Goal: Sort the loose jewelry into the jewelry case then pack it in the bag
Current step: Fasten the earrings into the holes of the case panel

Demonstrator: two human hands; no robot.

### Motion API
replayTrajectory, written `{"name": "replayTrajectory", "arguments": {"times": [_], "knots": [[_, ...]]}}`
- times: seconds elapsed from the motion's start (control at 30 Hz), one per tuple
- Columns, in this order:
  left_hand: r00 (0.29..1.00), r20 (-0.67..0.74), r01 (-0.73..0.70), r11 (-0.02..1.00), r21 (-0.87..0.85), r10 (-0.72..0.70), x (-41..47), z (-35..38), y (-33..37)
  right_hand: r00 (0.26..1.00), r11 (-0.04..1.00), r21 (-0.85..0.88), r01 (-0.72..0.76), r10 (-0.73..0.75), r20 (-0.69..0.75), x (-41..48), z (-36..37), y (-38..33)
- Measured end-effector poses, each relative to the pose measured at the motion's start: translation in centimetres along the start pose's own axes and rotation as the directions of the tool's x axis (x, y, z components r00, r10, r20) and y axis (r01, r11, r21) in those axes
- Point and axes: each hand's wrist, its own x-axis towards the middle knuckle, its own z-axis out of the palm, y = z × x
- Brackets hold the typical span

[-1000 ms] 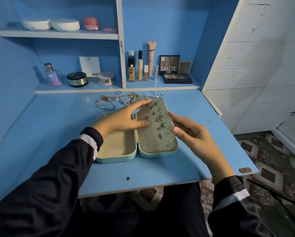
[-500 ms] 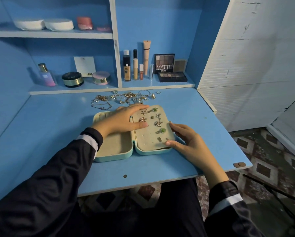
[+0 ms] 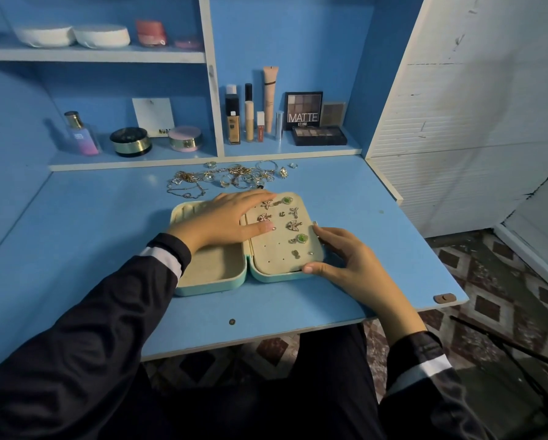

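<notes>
Blue desk [image 3: 298, 312] stretches out from my lap. Nearest on it, my right hand [image 3: 352, 268] curls round the right side of the open jewelry case [image 3: 212, 287] — thumb at the near corner, fingers along the outer edge. The case lies flat in the middle of the desk, two teal halves side by side. The right half carries a beige earring panel [image 3: 279, 252] studded with small earrings, two with green stones. My left hand [image 3: 225, 220] lies flat and straight-fingered across the left half, gripping nothing, thumb tip and fingertips reaching onto the panel. Beyond the case the loose jewelry [image 3: 234, 179] sits in a tangle — chains and rings. Farther back, a shelf [image 3: 139, 161] holds makeup bottles and a palette [image 3: 304, 111] marked MATTE.
</notes>
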Motion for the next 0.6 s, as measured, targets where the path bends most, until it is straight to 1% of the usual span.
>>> {"name": "replayTrajectory", "arguments": {"times": [0.13, 0.2, 0.27, 0.4, 0.47, 0.53, 0.6], "knots": [[1.000, 0.001, -0.009, 0.998, 0.066, 0.009, -0.2, 0.1, -0.1, 1.000, 0.998, -0.069, 0.001, -0.003, -0.022, -0.4, 0.6, -0.5], [1.000, 0.010, 0.006, 0.994, 0.113, -0.007, -0.3, 0.0, -0.2, 0.998, 0.995, -0.096, -0.008, 0.002, -0.064, -0.6, 1.1, -0.6], [0.999, 0.022, 0.046, 0.991, 0.123, -0.049, -0.4, -0.2, -0.4, 0.993, 0.994, -0.105, -0.034, 0.021, -0.120, -1.0, 1.6, -0.6], [0.997, -0.008, 0.083, 0.994, 0.075, -0.083, -0.9, -0.6, -1.5, 0.964, 0.989, -0.130, -0.063, 0.027, -0.264, -2.3, 3.3, -0.7], [0.993, -0.021, 0.116, 0.993, 0.004, -0.116, -1.2, -0.8, -1.8, 0.942, 0.990, -0.119, -0.074, 0.030, -0.333, -2.8, 4.6, -1.0], [0.988, -0.028, 0.150, 0.986, -0.076, -0.153, -1.5, -1.1, -1.8, 0.928, 0.992, -0.095, -0.087, 0.046, -0.371, -3.1, 5.9, -1.4], [0.983, -0.023, 0.176, 0.976, -0.127, -0.181, -1.7, -1.3, -1.6, 0.925, 0.992, -0.080, -0.102, 0.065, -0.374, -3.0, 6.7, -1.8]]}}
